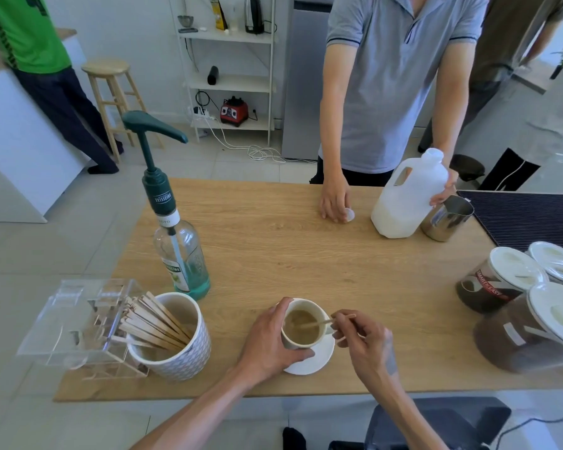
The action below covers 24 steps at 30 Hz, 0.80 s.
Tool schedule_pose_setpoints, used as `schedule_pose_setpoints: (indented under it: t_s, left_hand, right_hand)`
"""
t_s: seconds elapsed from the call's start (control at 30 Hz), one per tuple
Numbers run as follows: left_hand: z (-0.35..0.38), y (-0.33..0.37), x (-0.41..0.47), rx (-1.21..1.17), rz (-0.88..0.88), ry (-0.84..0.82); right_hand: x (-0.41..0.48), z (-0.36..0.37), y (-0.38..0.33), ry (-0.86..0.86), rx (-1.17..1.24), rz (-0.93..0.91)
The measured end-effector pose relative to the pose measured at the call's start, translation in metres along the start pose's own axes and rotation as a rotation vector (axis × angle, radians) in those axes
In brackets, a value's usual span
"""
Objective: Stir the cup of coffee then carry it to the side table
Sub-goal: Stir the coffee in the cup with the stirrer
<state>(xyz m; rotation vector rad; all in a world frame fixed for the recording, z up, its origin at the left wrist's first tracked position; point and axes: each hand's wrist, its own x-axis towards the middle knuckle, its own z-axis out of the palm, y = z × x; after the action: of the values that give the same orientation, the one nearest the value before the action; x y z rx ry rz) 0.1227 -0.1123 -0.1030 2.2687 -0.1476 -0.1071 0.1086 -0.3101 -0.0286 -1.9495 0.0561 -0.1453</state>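
A white cup of milky coffee (pixel 303 326) stands on a white saucer (pixel 319 360) near the front edge of the wooden table (pixel 306 254). My left hand (pixel 273 342) wraps around the cup's left side. My right hand (pixel 361 336) pinches a thin wooden stir stick (pixel 316 323) whose tip dips into the coffee.
A patterned mug of wooden sticks (pixel 169 336) and a clear plastic box (pixel 78 323) stand at front left, with a syrup pump bottle (pixel 179 241) behind them. Lidded coffee jars (pixel 527 303) crowd the right. Across the table a person holds a milk jug (pixel 410 196) beside a steel pitcher (pixel 447 219).
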Motion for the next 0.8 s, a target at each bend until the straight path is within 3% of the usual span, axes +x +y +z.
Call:
schedule_pose_setpoints:
  t_s: [0.17, 0.4, 0.8]
  left_hand:
    - [-0.001, 0.000, -0.001, -0.001, -0.002, -0.001]
    - [-0.002, 0.003, 0.000, -0.020, -0.007, 0.006]
    - [-0.002, 0.003, -0.003, -0.035, -0.037, -0.015]
  right_hand:
    - [0.005, -0.006, 0.005, 0.070, -0.009, -0.001]
    - [-0.004, -0.009, 0.008, -0.006, 0.040, 0.065]
    - [-0.013, -0.052, -0.001, 0.306, 0.046, 0.148]
